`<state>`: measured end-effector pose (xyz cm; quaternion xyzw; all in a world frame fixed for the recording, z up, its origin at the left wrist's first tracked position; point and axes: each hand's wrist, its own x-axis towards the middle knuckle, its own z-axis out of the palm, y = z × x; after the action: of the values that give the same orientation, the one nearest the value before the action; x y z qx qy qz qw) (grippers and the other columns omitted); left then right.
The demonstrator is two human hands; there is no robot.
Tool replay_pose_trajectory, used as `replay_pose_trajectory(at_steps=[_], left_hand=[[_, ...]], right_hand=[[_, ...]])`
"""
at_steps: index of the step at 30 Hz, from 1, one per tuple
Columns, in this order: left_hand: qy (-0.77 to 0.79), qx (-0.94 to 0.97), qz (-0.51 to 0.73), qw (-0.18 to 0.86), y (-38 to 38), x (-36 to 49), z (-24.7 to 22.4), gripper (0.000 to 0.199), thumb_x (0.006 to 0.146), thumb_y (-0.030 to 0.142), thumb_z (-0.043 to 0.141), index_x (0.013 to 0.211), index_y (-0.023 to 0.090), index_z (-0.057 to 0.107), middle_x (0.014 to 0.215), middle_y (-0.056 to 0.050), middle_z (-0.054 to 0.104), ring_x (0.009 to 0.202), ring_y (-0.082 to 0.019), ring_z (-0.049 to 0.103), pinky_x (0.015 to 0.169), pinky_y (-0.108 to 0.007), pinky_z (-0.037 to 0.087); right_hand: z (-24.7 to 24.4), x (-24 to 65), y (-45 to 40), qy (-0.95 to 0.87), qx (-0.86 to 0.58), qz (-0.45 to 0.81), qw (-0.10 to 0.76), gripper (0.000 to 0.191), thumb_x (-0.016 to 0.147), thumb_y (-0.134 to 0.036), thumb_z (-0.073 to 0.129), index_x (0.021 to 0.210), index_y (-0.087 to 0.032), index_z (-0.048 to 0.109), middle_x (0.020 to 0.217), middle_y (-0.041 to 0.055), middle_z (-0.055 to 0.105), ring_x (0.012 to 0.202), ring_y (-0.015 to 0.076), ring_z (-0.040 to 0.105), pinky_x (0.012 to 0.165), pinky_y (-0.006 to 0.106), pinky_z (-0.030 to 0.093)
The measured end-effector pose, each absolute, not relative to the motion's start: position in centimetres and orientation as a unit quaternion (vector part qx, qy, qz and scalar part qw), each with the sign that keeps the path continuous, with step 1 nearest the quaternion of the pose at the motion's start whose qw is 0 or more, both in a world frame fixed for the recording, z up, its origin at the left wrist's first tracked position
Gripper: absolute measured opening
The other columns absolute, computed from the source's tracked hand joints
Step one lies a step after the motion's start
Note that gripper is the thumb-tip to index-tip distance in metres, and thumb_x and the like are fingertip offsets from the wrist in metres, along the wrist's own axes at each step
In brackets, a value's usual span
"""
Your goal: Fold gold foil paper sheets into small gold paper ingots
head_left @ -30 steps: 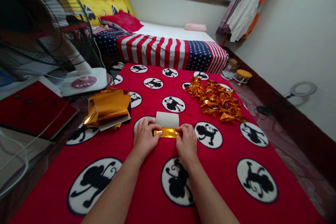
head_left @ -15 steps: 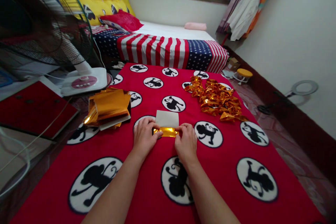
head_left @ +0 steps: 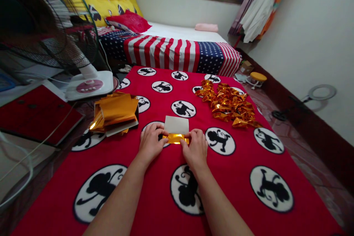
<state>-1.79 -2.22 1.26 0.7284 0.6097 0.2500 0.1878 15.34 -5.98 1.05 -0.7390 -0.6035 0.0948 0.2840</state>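
Observation:
A sheet of gold foil paper (head_left: pixel 177 124) lies on the red cloth with its pale back up. Its near edge is folded over, showing a shiny gold strip. My left hand (head_left: pixel 152 142) grips the left end of that fold, fingers bent and thumb on the gold. At the right end, my right hand (head_left: pixel 195 146) holds the fold with its thumb pressed on the strip. A stack of flat gold foil sheets (head_left: pixel 117 108) rests to the left. Folded gold foil pieces (head_left: pixel 226 103) are heaped to the right.
The red cloth (head_left: pixel 155 199) with monkey prints covers the surface under my hands. An electric fan (head_left: pixel 91 81) stands at the left beside a red box (head_left: pixel 41 114). Beyond is a bed with a striped cover (head_left: pixel 166 49). A yellow stool (head_left: pixel 257 77) is on the floor at right.
My right thumb has slid a little left, inward along the gold strip. Both hands stay on the folded sheet, and the stack and heap are unchanged.

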Motion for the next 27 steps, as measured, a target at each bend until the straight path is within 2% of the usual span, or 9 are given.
replay_pose_trajectory(at_steps=[6,27], left_hand=[[0.609,0.729,0.248,0.188,-2.3,-1.8,1.4,0.011,0.073,0.023,0.071,0.083,0.028,0.073,0.114,0.0,0.064,0.114,-0.023,0.053,0.101,-0.04,0.039],[0.618,0.722,0.251,0.185,-2.3,-1.7,1.4,0.012,0.074,0.024,0.071,0.083,0.029,0.074,0.114,0.0,0.064,0.114,-0.023,0.053,0.097,-0.04,0.04]], right_hand=[[0.5,16.6,-6.2,-0.618,-0.698,0.133,0.336,0.018,0.078,-0.01,0.051,0.087,-0.021,0.061,0.106,0.0072,0.057,0.101,0.0238,0.053,0.088,0.036,0.04],[0.5,16.3,-6.5,-0.61,-0.696,0.12,0.358,0.017,0.081,-0.011,0.05,0.087,-0.02,0.061,0.106,0.0064,0.058,0.101,0.0226,0.053,0.09,0.036,0.038]])
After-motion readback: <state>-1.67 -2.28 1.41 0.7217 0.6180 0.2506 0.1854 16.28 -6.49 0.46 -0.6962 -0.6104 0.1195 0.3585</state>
